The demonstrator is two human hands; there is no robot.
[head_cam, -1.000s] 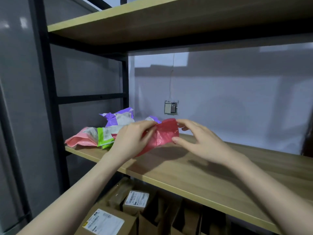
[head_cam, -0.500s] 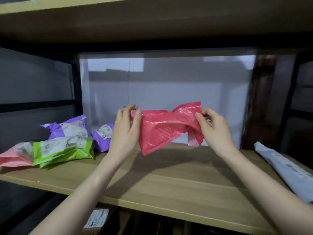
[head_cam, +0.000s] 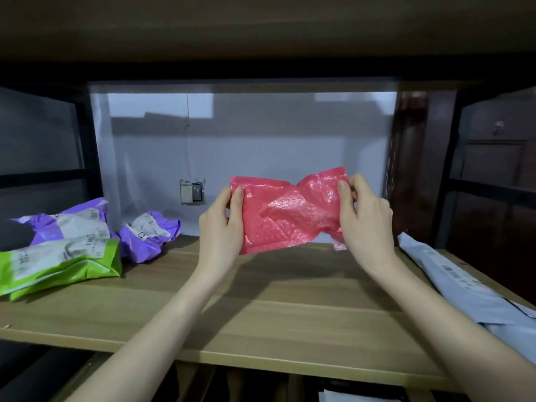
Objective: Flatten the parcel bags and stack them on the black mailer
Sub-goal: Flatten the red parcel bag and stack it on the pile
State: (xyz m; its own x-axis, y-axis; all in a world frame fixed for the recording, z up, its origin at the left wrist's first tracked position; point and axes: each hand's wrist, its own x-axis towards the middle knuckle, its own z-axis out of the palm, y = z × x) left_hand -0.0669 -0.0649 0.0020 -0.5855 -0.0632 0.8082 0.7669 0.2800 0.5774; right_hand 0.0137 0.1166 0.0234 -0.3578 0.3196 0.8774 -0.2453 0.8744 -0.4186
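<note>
A crumpled red parcel bag hangs in the air above the wooden shelf, stretched between both hands. My left hand pinches its left edge and my right hand pinches its right edge. On the left of the shelf lie a green bag and two purple bags, all puffed and creased. A pale grey-blue mailer lies flat along the right side. No black mailer shows.
The shelf above hangs low over the work space. Black frame posts stand at both sides. A wall socket sits on the back wall. Boxes show dimly under the shelf.
The view has swung right and down. Both hands have lifted the red bag off the pile, carried it rightward and pulled it wider apart.
</note>
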